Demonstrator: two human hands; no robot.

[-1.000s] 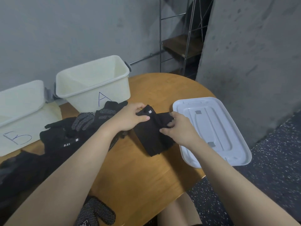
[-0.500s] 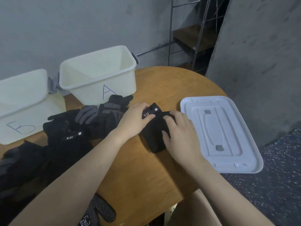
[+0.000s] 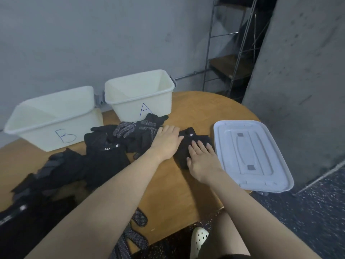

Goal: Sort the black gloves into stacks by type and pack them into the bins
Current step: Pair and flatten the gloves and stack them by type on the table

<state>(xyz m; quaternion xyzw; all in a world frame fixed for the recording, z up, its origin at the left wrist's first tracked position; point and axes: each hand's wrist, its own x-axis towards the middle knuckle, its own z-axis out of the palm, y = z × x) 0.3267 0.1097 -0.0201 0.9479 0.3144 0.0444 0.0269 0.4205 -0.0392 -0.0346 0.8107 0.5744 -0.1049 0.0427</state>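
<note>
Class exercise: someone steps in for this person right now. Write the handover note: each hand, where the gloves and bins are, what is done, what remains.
Left hand: fingers flat, pressing the folded plain black glove on the round wooden table.
Right hand: also flat on that glove.
White plastic bin marked A and white plastic bin marked B stand at the table's far edge; what shows of their insides holds no gloves.
Unsorted heap of black gloves, some dotted, lies left of the hands. Grey-white plastic lid lies right.
Done: one glove flattened. Left: sorting, stacking, packing.
</note>
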